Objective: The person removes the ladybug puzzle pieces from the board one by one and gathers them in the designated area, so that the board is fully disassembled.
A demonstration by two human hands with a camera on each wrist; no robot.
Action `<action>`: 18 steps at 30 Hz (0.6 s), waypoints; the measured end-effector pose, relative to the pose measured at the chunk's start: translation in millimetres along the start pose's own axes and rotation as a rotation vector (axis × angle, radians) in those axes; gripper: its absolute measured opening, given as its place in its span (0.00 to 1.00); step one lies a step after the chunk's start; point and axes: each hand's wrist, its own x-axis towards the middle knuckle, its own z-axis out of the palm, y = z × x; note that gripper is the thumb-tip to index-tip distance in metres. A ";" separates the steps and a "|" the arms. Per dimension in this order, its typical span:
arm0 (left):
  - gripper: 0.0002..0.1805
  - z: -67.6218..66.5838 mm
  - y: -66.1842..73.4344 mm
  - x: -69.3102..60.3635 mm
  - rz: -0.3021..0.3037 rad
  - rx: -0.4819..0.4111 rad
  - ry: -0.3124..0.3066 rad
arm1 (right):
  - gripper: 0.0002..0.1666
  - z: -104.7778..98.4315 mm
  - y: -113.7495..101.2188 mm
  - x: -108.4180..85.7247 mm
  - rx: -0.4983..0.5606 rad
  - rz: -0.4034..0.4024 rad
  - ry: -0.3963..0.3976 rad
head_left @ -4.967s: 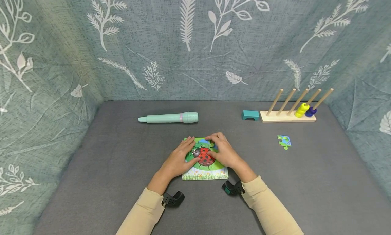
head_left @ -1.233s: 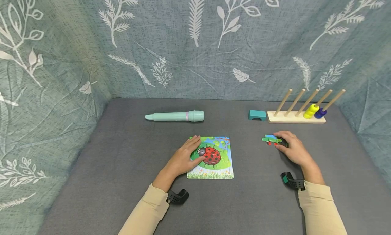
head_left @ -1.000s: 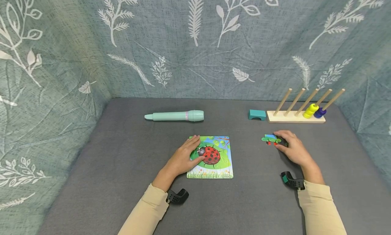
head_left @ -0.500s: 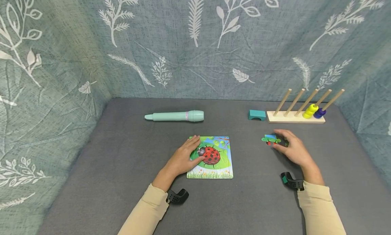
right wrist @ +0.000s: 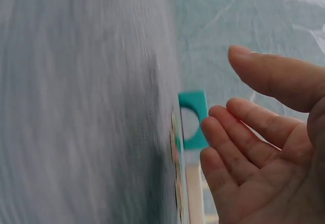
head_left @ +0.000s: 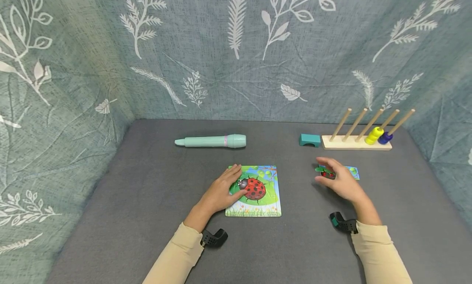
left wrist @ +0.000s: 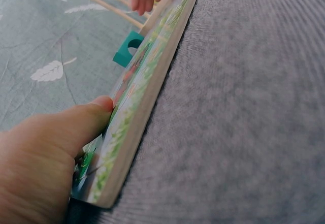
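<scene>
The left hand [head_left: 217,194] rests on the left part of a square ladybug puzzle board [head_left: 265,211], its thumb on the picture. In the left wrist view the thumb of this hand [left wrist: 45,153] lies on top of the board [left wrist: 122,132]. Over to the right, the right hand [head_left: 341,183] is held around a loose green-and-red piece [head_left: 326,174], thumb and fingers apart. A blue-and-green piece [head_left: 354,172] shows just right of it, partly covered. The right wrist view has the right hand [right wrist: 274,158] holding nothing, near the pieces [right wrist: 175,140].
A mint-green pen-shaped object [head_left: 206,142] lies at the back. At the back right are a teal arch block [head_left: 309,140] and a wooden peg stand [head_left: 332,144] with yellow and purple beads. A patterned cloth [head_left: 221,71] hangs behind the table.
The right hand went from the board to the loose pieces on the right; in the last half second it shifted left, uncovering the blue-and-green piece. The left hand stays on the board.
</scene>
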 end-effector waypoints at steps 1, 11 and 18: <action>0.36 0.3 0.3 0.0 0.003 -0.003 0.002 | 0.36 2.8 -1.6 0.6 0.000 -0.017 0.001; 0.37 2.1 0.0 0.1 0.023 -0.028 0.039 | 0.34 35.7 -28.3 13.4 0.037 -0.123 -0.060; 0.37 1.7 -4.6 -1.3 0.024 -0.043 0.069 | 0.33 61.0 -47.8 24.9 0.066 -0.164 -0.134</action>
